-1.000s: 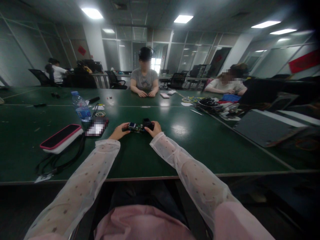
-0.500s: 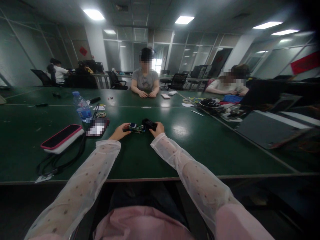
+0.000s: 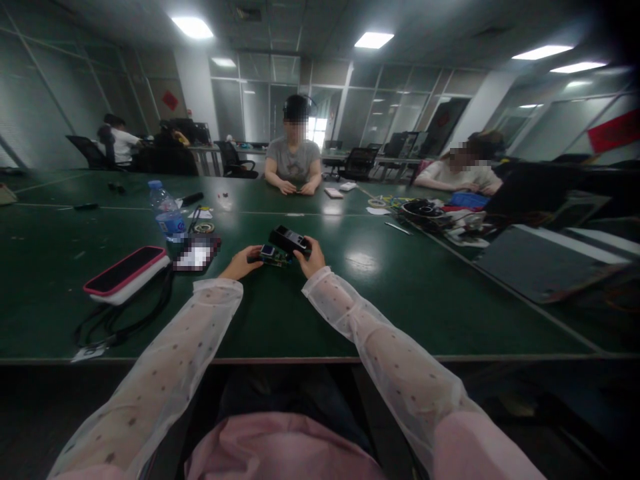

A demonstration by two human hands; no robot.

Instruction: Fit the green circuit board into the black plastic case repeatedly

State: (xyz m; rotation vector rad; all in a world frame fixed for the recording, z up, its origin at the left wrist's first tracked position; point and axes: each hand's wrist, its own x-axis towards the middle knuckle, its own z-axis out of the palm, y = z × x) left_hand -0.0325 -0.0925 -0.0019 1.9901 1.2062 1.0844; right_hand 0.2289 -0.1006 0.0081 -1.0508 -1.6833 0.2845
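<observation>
My left hand (image 3: pixel 243 262) grips the left end of a small green circuit board (image 3: pixel 278 259) that carries a little square screen (image 3: pixel 269 251). My right hand (image 3: pixel 312 258) is closed on the right end of a black plastic casing (image 3: pixel 286 237), long and boxy with cut-outs in its face. The casing is tilted just beyond and above the board, its left end behind the screen. Whether the two touch, I cannot tell. Both are held over the green table (image 3: pixel 320 313) in front of me.
Left of my hands lie a phone (image 3: pixel 196 254), a pink-rimmed white case (image 3: pixel 127 275), a black strap (image 3: pixel 145 313) and a water bottle (image 3: pixel 167 212). On the right are a cable heap (image 3: pixel 425 210) and a grey metal box (image 3: pixel 533 263). A person (image 3: pixel 293 157) sits opposite.
My right hand has turned the black casing and brought it left, so it now lies behind the circuit board with its face showing. My left hand keeps its hold on the board.
</observation>
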